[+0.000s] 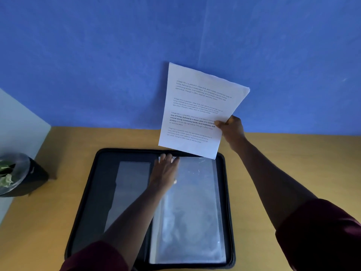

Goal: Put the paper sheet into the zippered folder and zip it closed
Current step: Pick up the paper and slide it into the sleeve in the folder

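Hanging over the far edge of the open zippered folder (125, 192), the paper sheet (197, 110) was pinched at its right edge by the right hand (231, 127). Light and floppy, it likely needed edge support. The left hand (165, 171) lay flat, spread on the clear sleeves (191, 212), holding nothing, upon the table (283, 163).
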